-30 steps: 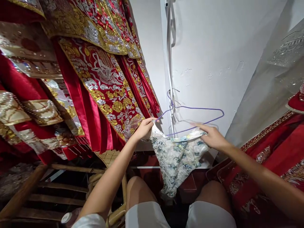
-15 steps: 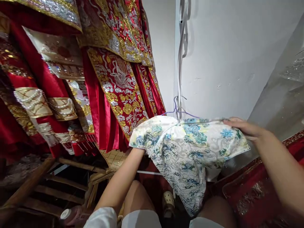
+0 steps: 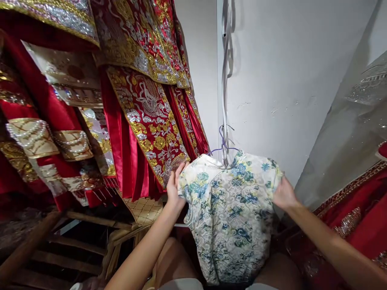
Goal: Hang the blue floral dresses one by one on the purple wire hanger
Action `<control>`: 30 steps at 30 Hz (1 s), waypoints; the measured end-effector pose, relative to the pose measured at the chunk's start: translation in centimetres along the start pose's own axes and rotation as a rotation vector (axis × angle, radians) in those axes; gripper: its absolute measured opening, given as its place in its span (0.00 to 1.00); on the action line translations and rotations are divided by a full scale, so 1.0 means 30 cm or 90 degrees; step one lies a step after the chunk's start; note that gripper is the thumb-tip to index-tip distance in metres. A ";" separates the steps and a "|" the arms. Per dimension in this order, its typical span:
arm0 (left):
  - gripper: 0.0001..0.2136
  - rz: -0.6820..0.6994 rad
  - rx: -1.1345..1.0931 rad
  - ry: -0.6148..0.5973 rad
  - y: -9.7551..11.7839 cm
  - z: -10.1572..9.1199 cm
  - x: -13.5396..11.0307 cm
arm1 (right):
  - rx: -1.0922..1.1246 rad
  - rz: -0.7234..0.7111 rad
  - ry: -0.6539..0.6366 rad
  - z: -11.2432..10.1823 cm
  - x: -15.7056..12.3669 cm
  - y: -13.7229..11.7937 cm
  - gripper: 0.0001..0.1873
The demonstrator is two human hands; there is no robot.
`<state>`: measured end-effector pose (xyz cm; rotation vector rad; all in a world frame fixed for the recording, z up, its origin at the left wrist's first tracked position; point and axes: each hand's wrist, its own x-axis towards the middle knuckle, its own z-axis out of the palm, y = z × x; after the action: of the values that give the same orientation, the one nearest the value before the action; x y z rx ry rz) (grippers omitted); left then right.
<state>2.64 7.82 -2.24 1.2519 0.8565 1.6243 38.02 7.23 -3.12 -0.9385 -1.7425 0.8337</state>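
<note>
A white short-sleeved blouse [image 3: 232,217] with a blue, green and yellow floral pattern hangs in front of me, its front facing me. Inside its neck is a purple hanger [image 3: 223,141], whose hook sits by a white strip on the wall. My left hand [image 3: 176,183] grips the sleeve on the left, fingers behind the cloth. On the other side, my right hand [image 3: 284,192] pinches the opposite sleeve edge. The blouse's lower hem drops between my knees.
Red and gold embroidered costumes [image 3: 151,121] hang close on the left. Below them stands a wooden slatted chair [image 3: 81,241]. A white wall [image 3: 272,72] is ahead. At the right lie red beaded fabric [image 3: 356,225] and clear plastic covering a glittery garment [image 3: 369,88].
My left hand has come out from under the sleeve and now grips its outside. My right hand has moved left and down to the sleeve edge. The blouse now hangs straighter.
</note>
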 end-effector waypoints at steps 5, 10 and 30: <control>0.21 0.033 -0.108 0.031 0.135 0.034 0.009 | 0.094 0.019 0.164 -0.126 0.119 -0.027 0.35; 0.21 0.105 0.074 -0.029 0.220 0.062 0.037 | 0.149 -0.040 0.203 -0.133 0.248 -0.211 0.34; 0.15 -0.095 -0.221 -0.135 0.058 0.263 -0.094 | -0.363 -0.289 -0.146 0.331 -0.077 -0.121 0.65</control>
<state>10.15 4.60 0.33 1.0638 0.4973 1.4179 28.43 2.31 -4.09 -0.7653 -2.3399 0.1444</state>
